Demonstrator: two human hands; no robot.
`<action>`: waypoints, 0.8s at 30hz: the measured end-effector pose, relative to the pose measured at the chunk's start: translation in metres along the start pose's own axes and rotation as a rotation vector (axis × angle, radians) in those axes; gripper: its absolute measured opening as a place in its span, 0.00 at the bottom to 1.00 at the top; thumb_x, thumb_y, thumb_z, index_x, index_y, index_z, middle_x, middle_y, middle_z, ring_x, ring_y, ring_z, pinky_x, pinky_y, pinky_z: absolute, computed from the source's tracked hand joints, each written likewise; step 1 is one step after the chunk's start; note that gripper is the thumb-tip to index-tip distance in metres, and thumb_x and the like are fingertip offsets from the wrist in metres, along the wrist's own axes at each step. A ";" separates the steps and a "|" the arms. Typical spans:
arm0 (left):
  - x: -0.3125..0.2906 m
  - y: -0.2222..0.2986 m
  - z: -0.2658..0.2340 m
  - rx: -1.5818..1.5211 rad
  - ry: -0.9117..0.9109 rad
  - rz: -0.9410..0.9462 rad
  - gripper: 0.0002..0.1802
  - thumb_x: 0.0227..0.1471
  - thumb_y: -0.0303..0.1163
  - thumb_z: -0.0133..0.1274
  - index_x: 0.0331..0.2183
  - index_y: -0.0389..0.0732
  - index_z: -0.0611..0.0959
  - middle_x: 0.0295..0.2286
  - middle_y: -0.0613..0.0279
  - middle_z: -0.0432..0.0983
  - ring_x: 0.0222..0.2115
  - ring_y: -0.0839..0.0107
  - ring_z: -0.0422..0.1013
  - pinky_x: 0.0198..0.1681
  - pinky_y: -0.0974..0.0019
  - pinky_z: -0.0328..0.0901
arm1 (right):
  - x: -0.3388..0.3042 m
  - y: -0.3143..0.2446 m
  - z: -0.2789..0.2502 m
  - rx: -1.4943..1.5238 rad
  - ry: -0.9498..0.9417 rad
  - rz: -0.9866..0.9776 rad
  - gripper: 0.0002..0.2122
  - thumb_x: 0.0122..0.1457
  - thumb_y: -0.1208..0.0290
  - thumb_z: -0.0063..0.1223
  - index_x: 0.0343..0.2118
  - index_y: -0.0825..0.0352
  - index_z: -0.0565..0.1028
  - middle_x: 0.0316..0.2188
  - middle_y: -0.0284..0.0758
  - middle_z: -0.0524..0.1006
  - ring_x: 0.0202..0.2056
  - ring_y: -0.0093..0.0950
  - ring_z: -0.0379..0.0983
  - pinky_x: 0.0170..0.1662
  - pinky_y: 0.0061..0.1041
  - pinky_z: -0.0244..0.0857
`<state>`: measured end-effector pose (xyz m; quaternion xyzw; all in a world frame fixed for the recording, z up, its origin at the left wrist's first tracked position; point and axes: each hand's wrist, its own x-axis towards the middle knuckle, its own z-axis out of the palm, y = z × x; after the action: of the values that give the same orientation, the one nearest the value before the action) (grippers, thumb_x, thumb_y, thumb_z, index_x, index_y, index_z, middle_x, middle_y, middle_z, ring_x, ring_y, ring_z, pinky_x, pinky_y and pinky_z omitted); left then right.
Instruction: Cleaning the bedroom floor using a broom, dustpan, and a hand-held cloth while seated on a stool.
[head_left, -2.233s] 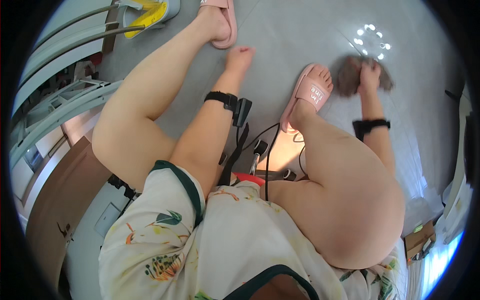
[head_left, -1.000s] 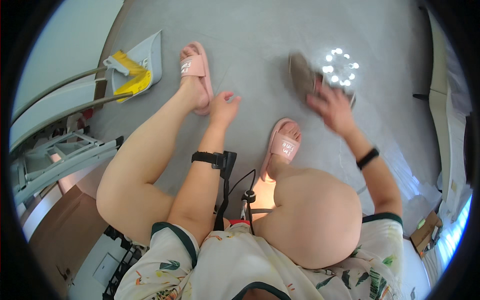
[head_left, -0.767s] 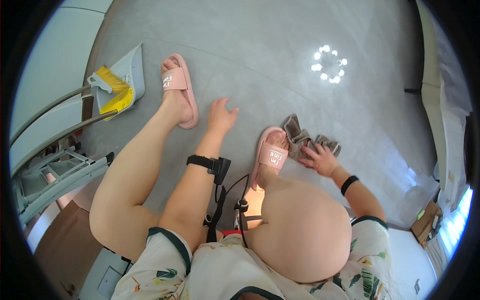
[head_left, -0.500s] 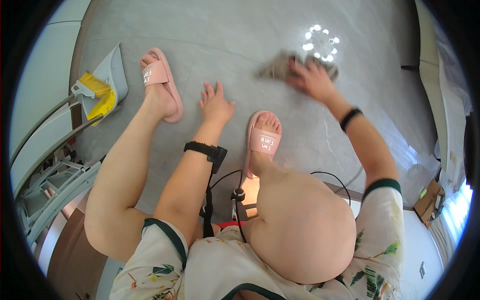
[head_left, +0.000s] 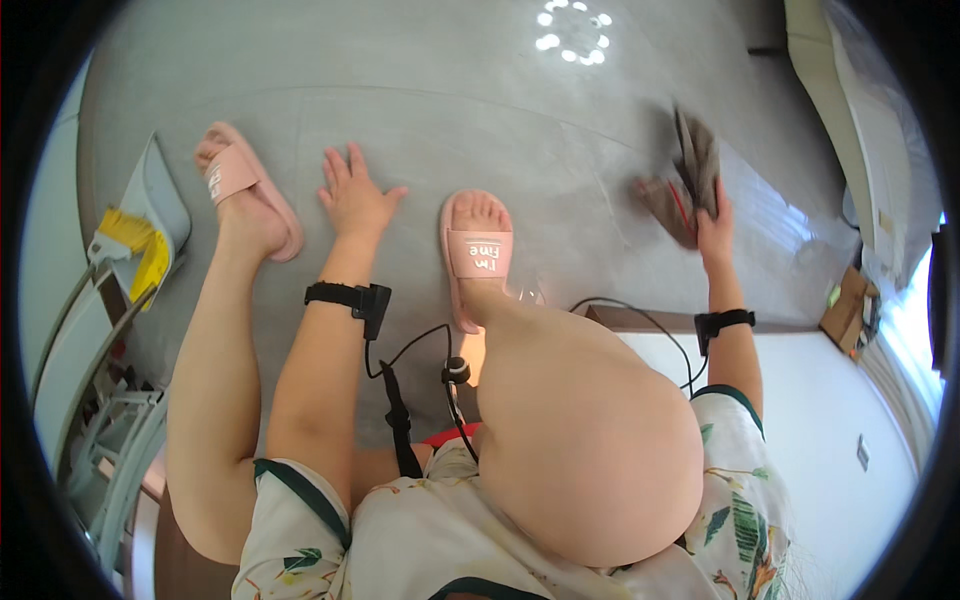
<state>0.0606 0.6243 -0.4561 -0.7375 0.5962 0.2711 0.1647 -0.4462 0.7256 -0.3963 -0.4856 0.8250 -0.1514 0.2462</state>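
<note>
My right hand (head_left: 712, 228) presses a crumpled brown-grey cloth (head_left: 684, 180) against the grey tiled floor (head_left: 520, 110), out to the right of my right foot. My left hand (head_left: 354, 194) lies flat on the floor with fingers spread, holding nothing, between my two feet. Both feet wear pink slide sandals: the left sandal (head_left: 240, 190) and the right sandal (head_left: 478, 250). Black wrist straps sit on both forearms, with black cables running from them.
A grey dustpan with a yellow brush (head_left: 140, 240) stands at the left next to metal rack legs (head_left: 90, 400). A white wall with a dark baseboard (head_left: 830, 400) runs along the right. A small cardboard box (head_left: 848, 305) lies at the far right.
My right hand has swept the cloth over the floor, from near my right foot out to the far right. My left hand stays flat on the floor. The view has shifted lower.
</note>
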 end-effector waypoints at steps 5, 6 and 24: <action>0.010 0.007 0.010 0.012 0.022 0.019 0.59 0.40 0.50 0.64 0.63 0.41 0.48 0.64 0.45 0.36 0.65 0.54 0.37 0.63 0.50 0.41 | -0.116 0.202 0.033 0.396 -0.064 1.136 0.30 0.53 0.75 0.46 0.61 0.63 0.57 0.52 0.42 0.67 0.50 0.33 0.66 0.47 0.37 0.66; 0.010 0.000 0.011 0.062 0.031 0.001 0.59 0.40 0.50 0.64 0.63 0.40 0.48 0.63 0.44 0.36 0.65 0.53 0.37 0.63 0.51 0.41 | -0.116 0.151 0.066 0.319 -0.106 1.083 0.28 0.53 0.73 0.48 0.59 0.66 0.58 0.49 0.43 0.68 0.48 0.33 0.67 0.44 0.38 0.67; 0.009 -0.009 0.021 0.226 0.058 0.033 0.59 0.40 0.54 0.62 0.63 0.41 0.48 0.63 0.43 0.40 0.64 0.55 0.42 0.61 0.52 0.45 | 0.059 -0.235 0.171 0.686 -0.181 -0.064 0.29 0.52 0.75 0.45 0.61 0.66 0.59 0.51 0.37 0.70 0.47 0.24 0.68 0.48 0.24 0.65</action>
<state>0.0659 0.6317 -0.4790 -0.7119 0.6393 0.1835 0.2252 -0.2051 0.5587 -0.4388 -0.4116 0.6854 -0.3834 0.4623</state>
